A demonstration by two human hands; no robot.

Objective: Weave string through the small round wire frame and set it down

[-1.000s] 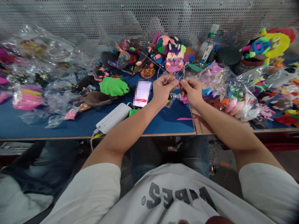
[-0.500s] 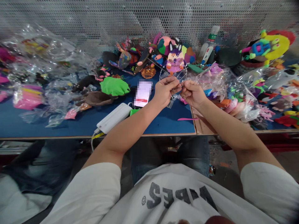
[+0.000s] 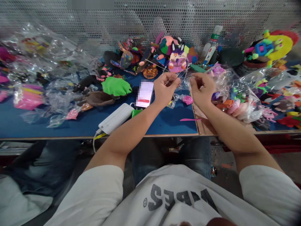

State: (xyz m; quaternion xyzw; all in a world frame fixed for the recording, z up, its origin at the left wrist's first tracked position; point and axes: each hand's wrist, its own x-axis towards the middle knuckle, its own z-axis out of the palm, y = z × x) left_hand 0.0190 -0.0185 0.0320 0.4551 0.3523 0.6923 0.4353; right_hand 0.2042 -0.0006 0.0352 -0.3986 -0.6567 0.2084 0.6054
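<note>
Desk [image 3: 169, 125]: blue top, near edge runs L–R in front of the person; both forearms reach out over it.
Pink knife [image 3: 190, 119]: flat nr the edge, long axis approx L–R, below the gap btwn hands; untouched.
Power bank [image 3: 116, 118]: white, on a slant, L of the L forearm.
Pink lump [image 3: 187, 99]: on desk, a bit nearer the body than the hands, just beside the R hand.
Phone [image 3: 145, 94]: lit screen, just L of the L wrist.
L hand [image 3: 166, 86]: grip clenched on the wire piece, thumb + fingers pinched, tips toward the R hand.
R hand [image 3: 202, 87]: thumb + index close tog., tips facing L; can't tell if a fine strand is btwn them. Apart from the L hand, small gap.
Wire piece [image 3: 155, 64]: thin, pale, held up over desk at the L hand. One straight length points far + L, away from the R hand; other strands go far + R, in front of the gap. L hand is nearer (touching); from the R grip the piece lies L + a little farther out. Exact strand ends too fine to tell.
Purple figure [image 3: 177, 61]: eared, upright, directly behind the wires; contact w/ them unclear.
Bottle [image 3: 213, 36]: beyond the R hand, tilted, nr the mesh panel [image 3: 141, 18] at the back.
</note>
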